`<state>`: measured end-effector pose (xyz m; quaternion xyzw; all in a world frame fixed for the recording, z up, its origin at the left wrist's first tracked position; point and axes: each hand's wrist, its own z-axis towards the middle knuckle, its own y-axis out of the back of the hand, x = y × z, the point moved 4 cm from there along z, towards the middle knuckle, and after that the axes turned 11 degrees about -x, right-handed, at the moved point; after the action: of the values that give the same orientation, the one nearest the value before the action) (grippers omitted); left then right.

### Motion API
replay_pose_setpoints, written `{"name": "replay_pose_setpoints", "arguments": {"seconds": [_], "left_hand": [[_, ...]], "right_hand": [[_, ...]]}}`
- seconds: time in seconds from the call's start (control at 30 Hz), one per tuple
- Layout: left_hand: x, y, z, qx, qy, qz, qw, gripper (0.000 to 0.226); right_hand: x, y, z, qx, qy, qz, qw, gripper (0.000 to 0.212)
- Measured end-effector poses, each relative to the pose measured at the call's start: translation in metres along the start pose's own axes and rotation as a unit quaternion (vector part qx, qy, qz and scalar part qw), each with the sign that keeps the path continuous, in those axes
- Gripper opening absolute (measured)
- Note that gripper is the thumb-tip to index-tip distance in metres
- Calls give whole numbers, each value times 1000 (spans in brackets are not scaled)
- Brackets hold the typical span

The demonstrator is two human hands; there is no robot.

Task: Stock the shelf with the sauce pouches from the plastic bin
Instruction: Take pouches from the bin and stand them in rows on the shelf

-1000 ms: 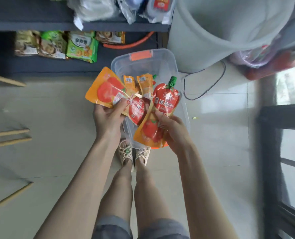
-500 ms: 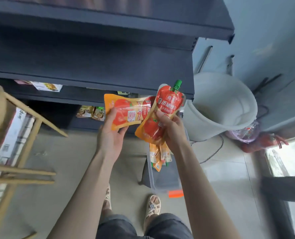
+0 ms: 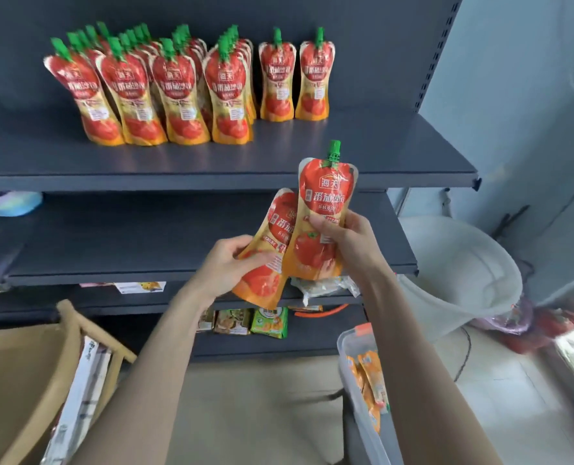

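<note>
Below top shelf (image 3: 312,159) | right hand (image 3: 349,243) grips upright red-orange green-capped pouch (image 3: 322,209)

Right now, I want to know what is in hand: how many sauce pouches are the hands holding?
2 visible. The right hand holds an upright pouch in front; the left hand holds a tilted pouch partly behind it. More may be hidden behind them.
</note>
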<state>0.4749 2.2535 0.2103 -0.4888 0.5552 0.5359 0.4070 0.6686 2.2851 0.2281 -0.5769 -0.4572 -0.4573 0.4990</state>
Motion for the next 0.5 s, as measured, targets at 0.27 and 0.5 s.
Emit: {"name": "replay_pose_setpoints", "arguments": {"seconds": [0.27,0.5], "left_hand": [[-41,14,64,-74,-94,-51,992,18],[-67,4,147,-127,-137,-55,981,20]], "right_hand": [[39,-16,48,-58,48,-14,997,23],[63,-18,123,-150,112,-33,982,39]]}}
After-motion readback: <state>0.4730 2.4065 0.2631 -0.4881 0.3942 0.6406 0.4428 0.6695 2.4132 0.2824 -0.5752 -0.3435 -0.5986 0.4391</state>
